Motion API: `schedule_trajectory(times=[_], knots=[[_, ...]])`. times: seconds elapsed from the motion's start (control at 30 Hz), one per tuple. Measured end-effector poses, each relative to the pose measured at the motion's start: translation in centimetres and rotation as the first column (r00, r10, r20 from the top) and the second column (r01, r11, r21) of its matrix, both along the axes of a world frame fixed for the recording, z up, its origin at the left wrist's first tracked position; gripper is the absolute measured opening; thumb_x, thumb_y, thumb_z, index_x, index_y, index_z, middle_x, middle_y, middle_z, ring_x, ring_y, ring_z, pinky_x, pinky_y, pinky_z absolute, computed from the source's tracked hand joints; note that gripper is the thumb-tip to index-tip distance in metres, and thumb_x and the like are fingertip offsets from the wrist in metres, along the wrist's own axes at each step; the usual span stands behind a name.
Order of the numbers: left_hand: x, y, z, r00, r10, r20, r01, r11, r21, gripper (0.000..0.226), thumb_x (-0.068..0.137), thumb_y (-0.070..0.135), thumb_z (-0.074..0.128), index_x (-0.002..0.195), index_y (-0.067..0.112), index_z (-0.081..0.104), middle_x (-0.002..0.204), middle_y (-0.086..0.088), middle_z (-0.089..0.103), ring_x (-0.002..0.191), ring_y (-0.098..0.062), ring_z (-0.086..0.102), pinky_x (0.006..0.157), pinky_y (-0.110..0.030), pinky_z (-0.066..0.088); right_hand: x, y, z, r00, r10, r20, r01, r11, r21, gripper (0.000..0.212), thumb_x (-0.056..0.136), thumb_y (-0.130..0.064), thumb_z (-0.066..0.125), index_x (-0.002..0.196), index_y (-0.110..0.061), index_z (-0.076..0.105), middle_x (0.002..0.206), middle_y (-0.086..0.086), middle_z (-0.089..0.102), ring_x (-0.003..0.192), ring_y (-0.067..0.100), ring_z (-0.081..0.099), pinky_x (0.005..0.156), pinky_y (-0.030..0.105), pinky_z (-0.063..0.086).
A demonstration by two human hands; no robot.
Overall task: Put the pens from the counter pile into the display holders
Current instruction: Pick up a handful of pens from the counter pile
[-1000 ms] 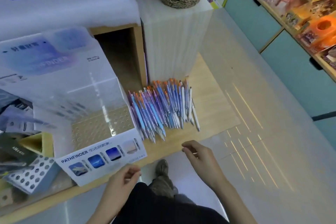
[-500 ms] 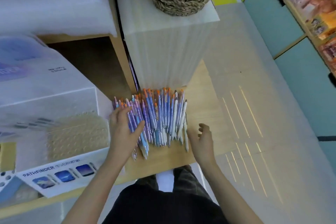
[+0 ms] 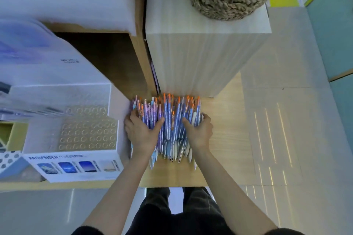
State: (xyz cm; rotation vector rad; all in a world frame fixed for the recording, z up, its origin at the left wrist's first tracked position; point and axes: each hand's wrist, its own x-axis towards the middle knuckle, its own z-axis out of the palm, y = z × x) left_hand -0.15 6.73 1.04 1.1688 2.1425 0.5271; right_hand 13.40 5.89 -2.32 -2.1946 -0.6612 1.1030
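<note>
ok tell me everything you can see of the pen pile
The pen pile is a dense bundle of slim pens, blue, purple and white plastic-looking barrels, orange ends pointing away, silvery tips toward the person. It lies flat on the wooden counter, beside the display holder, its far end at the foot of a white block. The left hand grips its left side and the right hand its right side, thumbs on top.

Left hand point(image 3: 142, 133): palm down, thumb splayed inward, fingers curled on pens point(image 3: 172, 120).
Right hand point(image 3: 199, 131): mirrored, fingers curled round same pens.
Forearms point(image 3: 122, 187): bare, extended forward, converging.
</note>
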Motion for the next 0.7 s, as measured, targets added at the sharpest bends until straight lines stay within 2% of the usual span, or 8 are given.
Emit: schedule_trajectory(times=[0.1,0.2,0.3,0.43,0.53,0.63,0.7], knots=[[0.3,0.1,-0.4,1.000,-0.014,-0.020,0.014,1.000,-0.009,0.094,0.075,0.043,0.076,0.141,-0.003,0.028,0.141,-0.025,0.034,0.133,-0.037,0.027,0.108,-0.039,0.017,-1.1,0.0,-0.2,0.999,0.050,0.016,-0.051,0.997,0.058,0.071,0.082,-0.034,0.073,0.137,-0.002,0.040,0.130,0.016,0.048,0.123,0.032,0.042,0.105,0.046,0.036],[0.1,0.3,-0.6,1.000,0.001,-0.012,-0.001,1.000,-0.007,0.094,0.074,0.045,0.076,0.141,-0.001,0.029,0.140,-0.024,0.035,0.133,-0.036,0.028,0.108,-0.040,0.019,-2.5,0.0,-0.1,0.993,0.056,-0.102,-0.041,0.988,0.147,0.054,0.088,-0.024,0.067,0.131,-0.001,0.044,0.126,0.013,0.053,0.119,0.027,0.050,0.103,0.045,0.041],[-0.2,0.4,-0.7,1.000,0.004,0.021,-0.004,1.000,-0.010,0.096,0.073,0.046,0.078,0.143,0.002,0.028,0.141,-0.022,0.034,0.134,-0.036,0.026,0.111,-0.044,0.021,-2.4,-0.1,-0.1,0.981,0.065,-0.183,-0.033,0.984,0.172,0.047,0.091,-0.026,0.062,0.130,-0.006,0.045,0.125,0.006,0.052,0.118,0.021,0.051,0.104,0.040,0.042],[0.0,0.4,-0.6,0.999,-0.036,-0.005,0.036,0.999,-0.037,0.098,0.072,0.044,0.078,0.143,0.001,0.027,0.141,-0.023,0.033,0.134,-0.037,0.026,0.111,-0.045,0.022,-0.7,-0.5,-0.2,0.965,0.078,-0.252,-0.035,0.985,0.170,0.028,0.093,-0.028,0.061,0.114,-0.015,0.047,0.110,0.002,0.058,0.107,0.020,0.057,0.090,0.033,0.049],[0.0,0.4,-0.5,0.999,-0.045,-0.006,0.045,0.998,-0.039,0.094,0.075,0.042,0.077,0.143,-0.001,0.027,0.141,-0.023,0.033,0.133,-0.037,0.026,0.110,-0.045,0.023,0.5,-0.5,-0.1,0.956,0.022,-0.293,0.020,0.990,0.140,0.042,0.089,-0.029,0.067,0.122,-0.007,0.052,0.115,0.008,0.064,0.109,0.023,0.060,0.095,0.042,0.050],[-0.1,0.2,-0.5,0.998,-0.058,-0.002,0.058,0.998,-0.021,0.093,0.076,0.038,0.077,0.143,-0.001,0.026,0.141,-0.023,0.033,0.133,-0.036,0.027,0.111,-0.044,0.024,1.9,-0.2,-0.2,0.963,0.006,-0.270,0.025,0.993,0.112,0.061,0.087,-0.030,0.069,0.135,-0.001,0.046,0.134,0.016,0.055,0.125,0.030,0.051,0.105,0.048,0.042],[-0.1,-0.1,-0.3,0.997,-0.074,-0.006,0.074,0.997,0.002,0.092,0.076,0.034,0.077,0.144,0.000,0.025,0.142,-0.022,0.033,0.134,-0.035,0.027,0.111,-0.042,0.024,2.6,-0.2,-0.3,0.965,0.019,-0.262,0.011,0.994,0.112,0.058,0.087,-0.028,0.068,0.133,0.001,0.047,0.129,0.016,0.057,0.120,0.031,0.053,0.103,0.046,0.043]])
